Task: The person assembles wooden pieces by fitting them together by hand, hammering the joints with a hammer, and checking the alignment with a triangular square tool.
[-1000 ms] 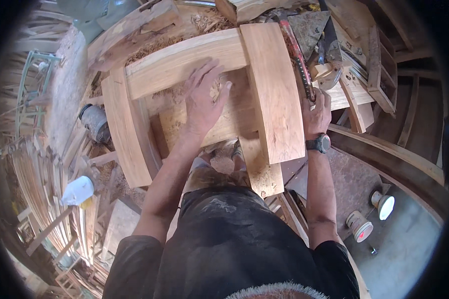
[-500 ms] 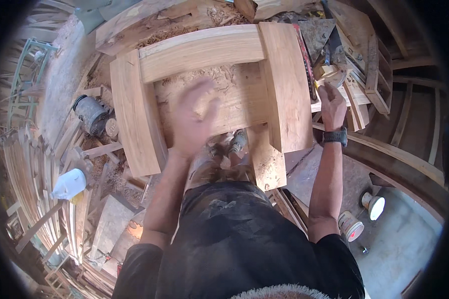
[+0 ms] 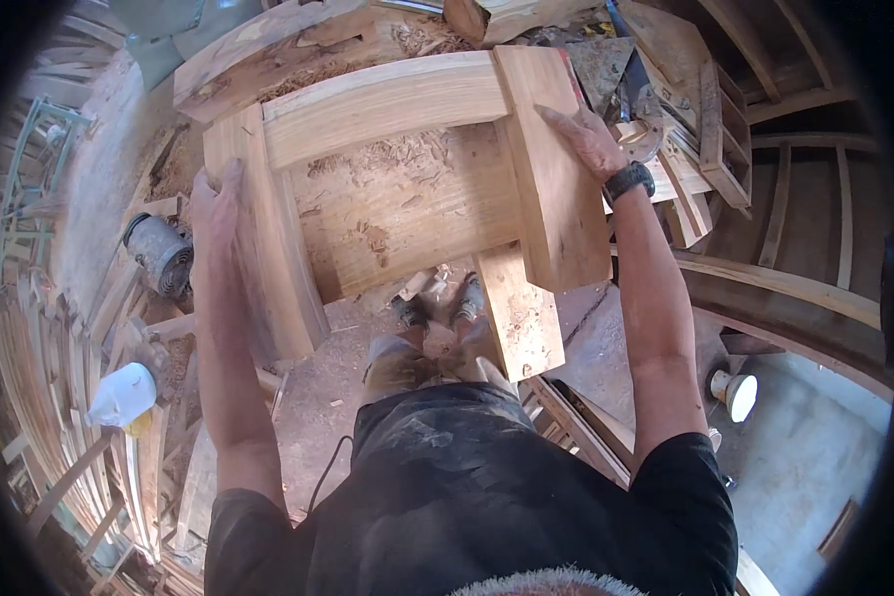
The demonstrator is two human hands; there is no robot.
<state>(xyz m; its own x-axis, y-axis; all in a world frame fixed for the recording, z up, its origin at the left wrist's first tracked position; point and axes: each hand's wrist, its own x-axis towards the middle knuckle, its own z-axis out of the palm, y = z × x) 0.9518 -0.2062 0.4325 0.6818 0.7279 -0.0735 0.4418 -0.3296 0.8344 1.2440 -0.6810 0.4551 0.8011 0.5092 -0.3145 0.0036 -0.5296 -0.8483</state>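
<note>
A wooden frame lies before me: a curved crosspiece [image 3: 387, 107] joins a left board [image 3: 280, 233] and a wider right board [image 3: 551, 199]. My left hand [image 3: 219, 204] grips the left board's outer edge, thumb on the upper face and the fingers partly hidden behind the edge. On the other side my right hand [image 3: 588, 147] holds the right board near its far end, thumb across its face and fingers toward the outer edge. Under the frame's opening is a workbench board [image 3: 397, 214] strewn with wood shavings.
A large timber [image 3: 268, 65] lies behind the frame. To the right are hand tools and a handsaw blade [image 3: 641, 84]. A power tool [image 3: 159, 253], a white jug [image 3: 122, 395] and stacked wood strips [image 3: 50, 387] are at left; a white bucket [image 3: 735, 395] stands at lower right.
My left hand has moved left from over the opening onto the left board. My right hand has left the tools at right and taken hold of the right board.
</note>
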